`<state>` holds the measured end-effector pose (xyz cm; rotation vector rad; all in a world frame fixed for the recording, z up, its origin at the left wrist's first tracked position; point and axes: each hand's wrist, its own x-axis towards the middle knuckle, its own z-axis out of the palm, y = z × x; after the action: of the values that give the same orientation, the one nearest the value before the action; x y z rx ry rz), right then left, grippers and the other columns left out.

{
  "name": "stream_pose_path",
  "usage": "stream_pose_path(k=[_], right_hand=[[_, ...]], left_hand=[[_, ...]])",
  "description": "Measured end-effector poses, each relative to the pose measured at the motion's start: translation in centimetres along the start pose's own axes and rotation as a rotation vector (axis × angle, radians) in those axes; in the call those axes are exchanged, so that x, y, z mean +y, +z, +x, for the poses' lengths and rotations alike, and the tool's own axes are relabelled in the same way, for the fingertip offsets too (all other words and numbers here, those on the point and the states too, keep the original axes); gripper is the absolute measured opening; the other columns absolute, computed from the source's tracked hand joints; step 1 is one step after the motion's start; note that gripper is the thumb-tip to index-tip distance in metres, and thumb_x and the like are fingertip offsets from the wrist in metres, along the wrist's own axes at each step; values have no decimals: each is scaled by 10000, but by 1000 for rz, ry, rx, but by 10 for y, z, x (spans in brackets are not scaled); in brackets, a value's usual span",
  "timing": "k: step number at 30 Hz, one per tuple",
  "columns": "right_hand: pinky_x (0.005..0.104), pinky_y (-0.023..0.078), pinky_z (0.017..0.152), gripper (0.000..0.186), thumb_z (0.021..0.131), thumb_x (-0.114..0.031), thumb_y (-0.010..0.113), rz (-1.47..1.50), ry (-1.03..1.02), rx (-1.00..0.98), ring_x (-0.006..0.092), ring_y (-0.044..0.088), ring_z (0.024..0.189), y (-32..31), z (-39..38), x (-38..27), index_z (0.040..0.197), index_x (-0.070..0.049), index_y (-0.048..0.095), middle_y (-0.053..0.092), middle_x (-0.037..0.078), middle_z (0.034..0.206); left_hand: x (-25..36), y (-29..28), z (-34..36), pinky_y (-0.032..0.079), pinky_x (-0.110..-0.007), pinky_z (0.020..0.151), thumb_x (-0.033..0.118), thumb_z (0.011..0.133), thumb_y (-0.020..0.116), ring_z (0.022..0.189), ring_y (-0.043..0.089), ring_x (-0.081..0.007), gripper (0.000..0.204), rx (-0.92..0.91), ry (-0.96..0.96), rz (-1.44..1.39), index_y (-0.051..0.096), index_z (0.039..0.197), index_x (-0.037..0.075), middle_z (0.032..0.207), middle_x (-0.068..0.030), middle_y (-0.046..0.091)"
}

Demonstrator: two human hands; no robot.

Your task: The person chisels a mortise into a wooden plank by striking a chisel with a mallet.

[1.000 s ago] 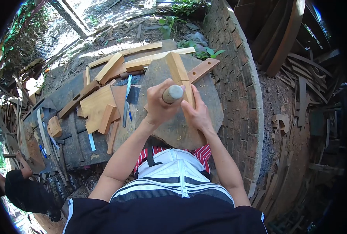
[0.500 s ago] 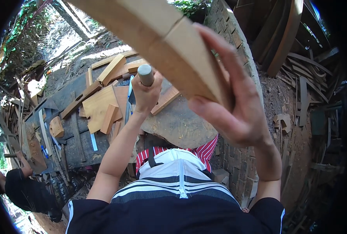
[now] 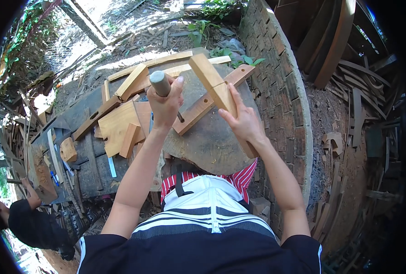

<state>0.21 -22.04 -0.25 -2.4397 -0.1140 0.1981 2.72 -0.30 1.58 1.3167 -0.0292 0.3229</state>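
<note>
My left hand (image 3: 163, 106) is wrapped round an upright chisel (image 3: 160, 83) with a round, pale-topped handle. Below the fist, the dark shaft meets a wooden rail (image 3: 195, 112) at its near end; the tip is hidden. Several round holes or marks run along that rail, which lies slantwise on a thick wooden slab (image 3: 212, 150). In my right hand (image 3: 245, 119) is a long, squared wooden block (image 3: 209, 75), tilted above the rail with its far end up and left. A dark line crosses the block near my fingers.
Boards and offcuts (image 3: 118, 121) crowd the bench on the left. A low brick wall (image 3: 280, 91) curves along the right side, with timber strips (image 3: 360, 82) piled beyond. Another person (image 3: 36, 223) in dark clothing is at the lower left.
My right hand has swung the wooden block down and away from the camera, uncovering the rail. My left hand has shifted slightly left, still gripping the chisel.
</note>
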Motion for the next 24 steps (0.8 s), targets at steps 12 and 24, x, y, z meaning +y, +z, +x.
stream_pose_path(k=[12,24], right_hand=[[539,534,709,839,860,-353,632,-45,51,110,481,659,812,45,-3,10,1537,-271,143,684,266,871],[555,530,697,852,857,-344,638,-24,55,146,493,652,791,53,-14,19,1537,-271,131,678,275,844]], left_hand=[[-6,-28,37,295,-208,372,154,896,675,417,397,-53,237,37,-143,-263,481,771,100,587,18,425],[11,17,-32,330,-226,469,229,918,688,489,378,-61,295,306,-25,-110,461,754,137,612,36,414]])
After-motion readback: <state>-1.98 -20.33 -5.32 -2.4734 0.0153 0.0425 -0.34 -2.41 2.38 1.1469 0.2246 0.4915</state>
